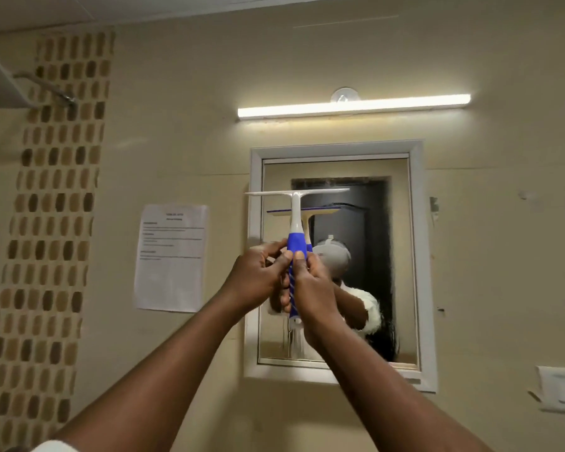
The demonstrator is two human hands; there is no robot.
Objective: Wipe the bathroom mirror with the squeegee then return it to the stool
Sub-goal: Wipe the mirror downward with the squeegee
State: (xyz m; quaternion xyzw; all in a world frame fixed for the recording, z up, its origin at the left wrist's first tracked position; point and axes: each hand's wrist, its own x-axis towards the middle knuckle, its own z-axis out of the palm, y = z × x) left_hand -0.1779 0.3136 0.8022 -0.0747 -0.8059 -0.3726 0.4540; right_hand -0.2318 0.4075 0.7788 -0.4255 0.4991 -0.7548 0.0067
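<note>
Both bare forearms reach up from the lower edge of the view and meet at the handle of a squeegee (295,256), held upright in front of the mirror (392,256). The left hand (258,278) curls its fingers (271,247) around the left side of the blue grip, thumb tip pressed on the front. The right hand (310,282) closes on the same grip from the right, its thumb lying beside the left thumb, so that both hands clasp the handle together. Above the thumbs the grip gives way to a white neck that rises to the white crossbar and blade, lying level well above the fingers. Below the hands, the striped blue end of the handle and a white tip stick out under the palms. No brand can be read on the tool.

Behind the fingers, the glass shows the tool's reflection with its blade just below the real one; whether the blade touches the glass cannot be told. The white mirror frame (255,223) runs just left of the left knuckles. Farther left of the fingers a printed paper notice (172,256) is stuck to the beige wall (177,125); its lines of text are too small and blurred to read. Above the blade a lit tube light (353,106) spans the wall. Far left are a column of brown mosaic tiles (53,190) and a shower head (0,83). A switch plate (561,386) sits low to the right.
</note>
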